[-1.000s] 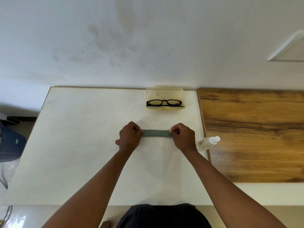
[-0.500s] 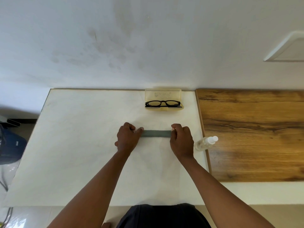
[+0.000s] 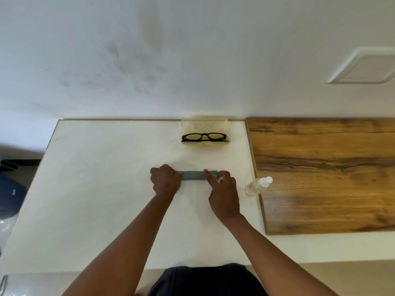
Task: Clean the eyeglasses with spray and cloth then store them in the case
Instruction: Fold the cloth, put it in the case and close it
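A folded grey cloth (image 3: 193,175) is laid flat on the white table (image 3: 96,189), held at both ends. Its left end is gripped by the left hand (image 3: 165,181) with curled fingers; its right end is pressed down by the right hand (image 3: 223,190), fingers extended. The eyeglasses (image 3: 204,137) are seen resting in the open yellow case (image 3: 204,127) at the far side, well apart from the hands. A spray bottle (image 3: 258,186) lies just right of the right hand. The cloth appears to be being put away or readied; closing the case may remain.
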Motion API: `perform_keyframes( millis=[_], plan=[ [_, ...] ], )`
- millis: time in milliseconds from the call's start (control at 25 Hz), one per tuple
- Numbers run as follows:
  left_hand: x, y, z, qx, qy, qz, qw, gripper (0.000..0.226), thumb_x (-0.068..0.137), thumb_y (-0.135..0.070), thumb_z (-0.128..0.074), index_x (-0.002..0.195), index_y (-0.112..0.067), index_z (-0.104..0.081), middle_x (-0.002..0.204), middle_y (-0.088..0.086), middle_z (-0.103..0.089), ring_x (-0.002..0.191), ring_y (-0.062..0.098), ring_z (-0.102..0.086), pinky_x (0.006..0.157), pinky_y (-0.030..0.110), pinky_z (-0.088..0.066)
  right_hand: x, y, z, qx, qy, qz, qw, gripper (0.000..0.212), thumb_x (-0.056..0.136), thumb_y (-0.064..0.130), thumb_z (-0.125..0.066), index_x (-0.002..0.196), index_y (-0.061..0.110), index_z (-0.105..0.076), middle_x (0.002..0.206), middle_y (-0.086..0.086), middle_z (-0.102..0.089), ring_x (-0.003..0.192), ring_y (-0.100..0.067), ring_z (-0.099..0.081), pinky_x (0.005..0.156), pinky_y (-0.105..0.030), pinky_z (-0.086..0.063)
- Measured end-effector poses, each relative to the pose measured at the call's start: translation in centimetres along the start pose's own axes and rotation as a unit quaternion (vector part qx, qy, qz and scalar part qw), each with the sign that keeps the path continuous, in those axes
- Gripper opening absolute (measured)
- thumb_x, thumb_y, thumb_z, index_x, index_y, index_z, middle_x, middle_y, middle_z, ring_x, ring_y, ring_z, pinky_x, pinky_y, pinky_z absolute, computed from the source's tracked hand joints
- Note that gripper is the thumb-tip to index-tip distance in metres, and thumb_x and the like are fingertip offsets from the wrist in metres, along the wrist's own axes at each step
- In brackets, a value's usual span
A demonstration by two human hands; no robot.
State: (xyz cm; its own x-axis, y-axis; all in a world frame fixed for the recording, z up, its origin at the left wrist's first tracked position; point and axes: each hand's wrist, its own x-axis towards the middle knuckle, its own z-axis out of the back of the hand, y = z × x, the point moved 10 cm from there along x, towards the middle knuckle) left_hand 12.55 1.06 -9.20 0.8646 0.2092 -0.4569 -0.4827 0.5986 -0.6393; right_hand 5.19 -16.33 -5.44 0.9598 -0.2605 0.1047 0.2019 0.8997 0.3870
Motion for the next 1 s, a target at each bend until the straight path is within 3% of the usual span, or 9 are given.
perform_keyframes(
  millis=[120,200,440,560,640,720,840,920,1000],
  plan=[
    [-0.8,-0.7,0.3,-0.044,-0.001,-0.013,0.999,0.011,0.080,-0.010,-0.057,0.072,-0.009,-0.050,0.078,0.008,-0.055,0.087,0.028,-0.053,0.063,0.031,-0.046,0.1,1.1,0.0,-0.054,0.013,0.014,0.998,0.076,0.049,-0.008,-0.078,0.115,0.027,-0.064,0.105,-0.017,-0.060,0.071,-0.028,-0.060,0.047,-0.031,-0.050],
    [-1.4,-0.7,0.5,-0.093,0.010,0.006,0.996,0.014,0.082,-0.010,-0.056,0.072,-0.012,-0.046,0.076,0.006,-0.054,0.078,0.026,-0.054,0.052,0.026,-0.040,-0.4,1.9,-0.4,-0.091,0.027,0.031,0.995,0.077,0.049,0.000,-0.081,0.116,0.033,-0.061,0.113,-0.013,-0.055,0.071,-0.028,-0.058,0.047,-0.031,-0.048],
    [-3.2,-1.8,1.2,-0.149,0.013,-0.008,0.989,0.022,0.082,-0.009,-0.062,0.092,-0.011,-0.042,0.076,0.000,-0.048,0.065,0.015,-0.050,0.053,0.026,-0.042,-1.2,3.5,-0.9,-0.130,0.030,0.056,0.989,0.074,0.050,0.010,-0.081,0.116,0.037,-0.060,0.119,-0.009,-0.042,0.081,-0.030,-0.058,0.057,-0.034,-0.045],
    [-4.0,-3.2,1.4,-0.116,0.001,-0.053,0.992,0.028,0.081,-0.010,-0.063,0.097,-0.010,-0.040,0.080,0.003,-0.051,0.068,0.016,-0.050,0.063,0.028,-0.041,0.1,2.1,-0.3,0.053,0.074,-0.037,0.995,0.056,0.078,0.000,-0.058,0.126,0.027,-0.053,0.126,-0.011,-0.044,0.105,-0.031,-0.047,0.081,-0.035,-0.041],
    [-4.3,-4.0,1.2,-0.091,-0.004,-0.069,0.993,0.030,0.081,-0.011,-0.063,0.099,-0.011,-0.038,0.083,0.005,-0.054,0.074,0.022,-0.053,0.066,0.029,-0.041,1.0,0.0,-0.2,0.266,0.087,-0.161,0.946,0.037,0.087,0.002,-0.047,0.120,0.017,-0.057,0.116,-0.010,-0.056,0.105,-0.026,-0.051,0.085,-0.026,-0.040],
    [-4.8,-4.8,0.8,-0.046,-0.011,-0.085,0.995,0.034,0.082,-0.015,-0.063,0.105,-0.011,-0.037,0.084,0.004,-0.057,0.077,0.025,-0.054,0.066,0.031,-0.042,1.2,-1.2,-0.5,0.436,0.106,-0.276,0.850,0.025,0.090,0.008,-0.045,0.110,0.017,-0.059,0.103,-0.007,-0.065,0.093,-0.021,-0.059,0.075,-0.026,-0.044],
    [-5.5,-5.6,-0.4,0.000,-0.007,-0.110,0.994,0.039,0.084,-0.019,-0.060,0.113,-0.013,-0.033,0.088,0.004,-0.064,0.082,0.026,-0.058,0.064,0.032,-0.042,0.8,-0.8,-2.1,0.569,0.168,-0.357,0.722,0.011,0.094,0.017,-0.046,0.096,0.018,-0.056,0.083,-0.007,-0.067,0.077,-0.019,-0.059,0.070,-0.030,-0.045],
    [-5.7,-5.9,-1.6,0.028,0.016,-0.136,0.990,0.046,0.084,-0.023,-0.060,0.119,-0.015,-0.031,0.097,0.005,-0.067,0.089,0.026,-0.060,0.064,0.032,-0.044,0.8,-0.8,-2.5,0.604,0.175,-0.371,0.683,0.006,0.092,0.022,-0.052,0.091,0.017,-0.055,0.075,-0.006,-0.063,0.071,-0.019,-0.058,0.068,-0.031,-0.047],
    [-5.9,-6.0,-2.9,0.057,0.056,-0.169,0.982,0.054,0.084,-0.025,-0.059,0.127,-0.016,-0.028,0.106,0.008,-0.067,0.100,0.027,-0.058,0.068,0.034,-0.047,0.9,-1.3,-2.8,0.597,0.175,-0.373,0.688,0.015,0.088,0.021,-0.060,0.100,0.015,-0.055,0.082,-0.008,-0.064,0.071,-0.018,-0.059,0.065,-0.030,-0.049]
  ],
)
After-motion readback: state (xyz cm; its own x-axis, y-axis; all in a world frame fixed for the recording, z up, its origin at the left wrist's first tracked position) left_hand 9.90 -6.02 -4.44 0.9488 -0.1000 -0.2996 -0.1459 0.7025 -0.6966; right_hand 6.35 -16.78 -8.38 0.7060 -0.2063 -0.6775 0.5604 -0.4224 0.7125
